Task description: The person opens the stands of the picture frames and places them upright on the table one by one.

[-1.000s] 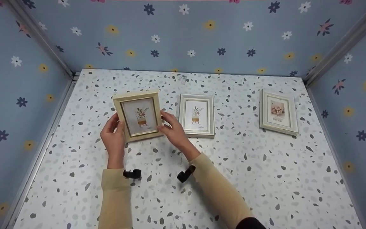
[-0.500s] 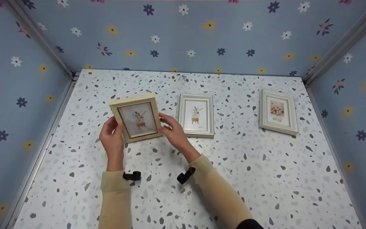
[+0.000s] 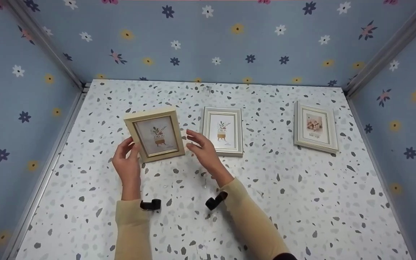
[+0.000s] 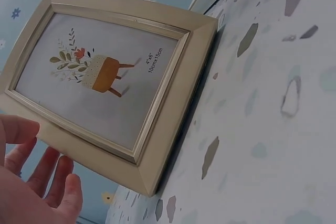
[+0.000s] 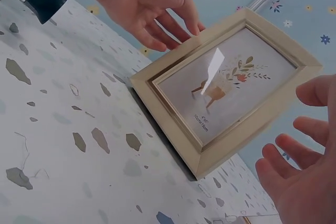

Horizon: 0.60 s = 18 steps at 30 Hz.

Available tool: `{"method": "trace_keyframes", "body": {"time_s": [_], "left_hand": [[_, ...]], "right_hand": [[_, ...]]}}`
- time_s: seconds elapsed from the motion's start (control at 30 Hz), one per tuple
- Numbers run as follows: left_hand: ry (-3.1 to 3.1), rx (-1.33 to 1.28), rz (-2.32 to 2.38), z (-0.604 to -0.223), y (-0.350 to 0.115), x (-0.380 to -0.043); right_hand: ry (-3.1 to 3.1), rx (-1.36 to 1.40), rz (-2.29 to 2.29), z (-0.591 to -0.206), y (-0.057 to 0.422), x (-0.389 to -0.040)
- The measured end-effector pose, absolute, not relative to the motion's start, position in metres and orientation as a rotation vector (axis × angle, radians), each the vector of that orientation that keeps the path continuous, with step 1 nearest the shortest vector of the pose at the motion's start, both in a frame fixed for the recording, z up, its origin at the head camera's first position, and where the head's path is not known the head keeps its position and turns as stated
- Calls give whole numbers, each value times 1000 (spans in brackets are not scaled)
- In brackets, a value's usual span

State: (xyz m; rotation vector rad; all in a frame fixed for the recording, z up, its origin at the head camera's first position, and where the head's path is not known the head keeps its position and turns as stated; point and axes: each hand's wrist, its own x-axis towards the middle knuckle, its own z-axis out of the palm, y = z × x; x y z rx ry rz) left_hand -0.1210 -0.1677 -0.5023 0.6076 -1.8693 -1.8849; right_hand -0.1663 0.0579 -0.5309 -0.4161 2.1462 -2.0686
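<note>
A cream-gold picture frame [image 3: 155, 135] with a potted-plant print stands on its short lower edge on the speckled table, leaning back. At its left side is my left hand [image 3: 126, 164], fingers loosely bent; the thumb overlaps the frame's edge in the left wrist view, and I cannot tell whether it touches. My right hand [image 3: 206, 153] is apart from the frame's right side, a small gap between, with fingers relaxed and spread in the right wrist view. Whatever props the frame from behind is hidden.
Right of the standing frame, a silver-white picture frame [image 3: 222, 131] with a similar print lies on the table [image 3: 265, 202]. Farther right lies another pale frame [image 3: 316, 126] with a pink flower picture. Blue flowered walls [image 3: 208, 39] border the back and both sides.
The cream-gold frame's top has tilted slightly back and left, then stayed put. My right hand has drawn away to the right, letting go. My left hand's hold has loosened.
</note>
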Motion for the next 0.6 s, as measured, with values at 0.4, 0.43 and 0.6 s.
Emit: {"method": "trace_keyframes", "body": {"time_s": [0.4,0.43,0.6], "left_hand": [[-1773,474,-1968,-525,-165,-112],[-1779,449,-1976,-528,-164,-113],[-1823,337,-2001,-532,-154,-119]], "right_hand": [[2105,-359,-2173,-530,80,-162],[2108,-352,-2174,-530,82,-161],[2127,-289,-2188,-531,96,-161]]}}
